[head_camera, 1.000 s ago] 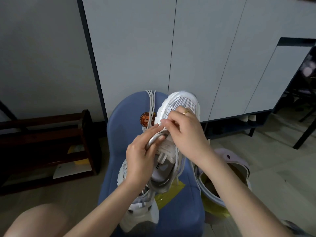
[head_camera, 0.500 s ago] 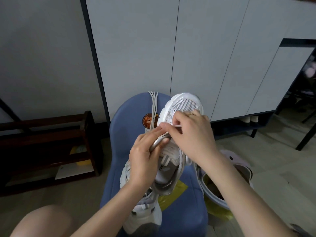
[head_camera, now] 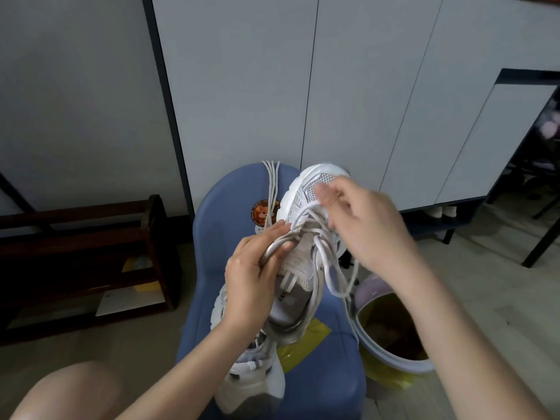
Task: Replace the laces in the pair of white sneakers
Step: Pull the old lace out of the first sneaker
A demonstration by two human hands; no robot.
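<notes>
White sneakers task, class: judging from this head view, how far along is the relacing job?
Done: little that shows. In hand: the left hand grips the raised sneaker while the right hand pinches its lace, which hangs in loose loops near the toe. Left: the second sneaker lies on the blue chair, and spare laces hang unused over the chair back.

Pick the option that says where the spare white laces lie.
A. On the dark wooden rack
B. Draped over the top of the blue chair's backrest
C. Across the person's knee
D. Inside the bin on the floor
B: the spare white laces hang over the top edge of the blue chair backrest, just left of the held sneaker.
</notes>
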